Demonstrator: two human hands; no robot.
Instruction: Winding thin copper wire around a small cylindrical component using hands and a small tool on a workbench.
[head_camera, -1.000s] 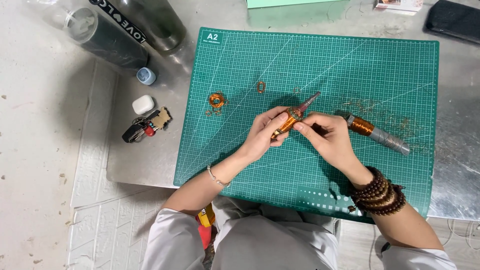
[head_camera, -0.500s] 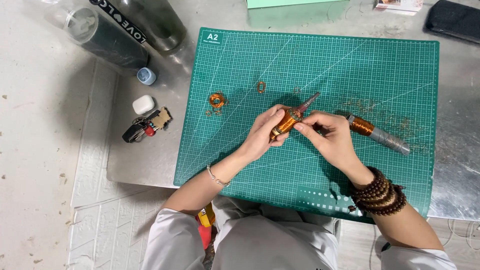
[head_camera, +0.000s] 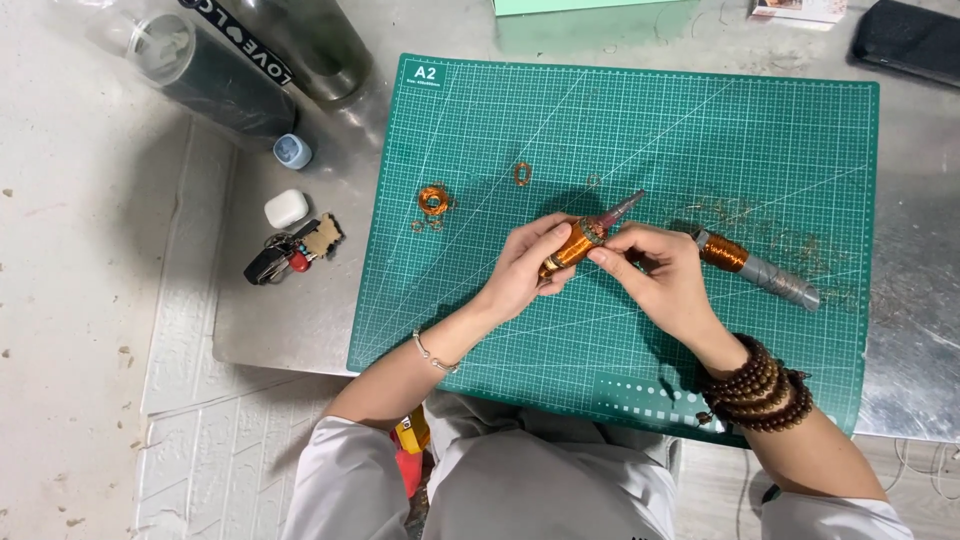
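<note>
A green cutting mat (head_camera: 700, 130) covers the metal table (head_camera: 300, 310). Left of it lie a white earbud case (head_camera: 286, 209), a bunch of keys (head_camera: 290, 250), a blue cap (head_camera: 293, 151) and two dark bottles (head_camera: 215, 75).

Bright, even overhead light; soft shadows fall under the hands on the cutting mat (head_camera: 620, 130). Mild sheen on the metal table (head_camera: 920, 250). Focus sharp throughout.

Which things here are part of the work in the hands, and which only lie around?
In use: copper-wound rod, left hand, right hand, green cutting mat.
Lying about: second wound rod, small copper coil, keys, white earbud case, dark bottles.
</note>
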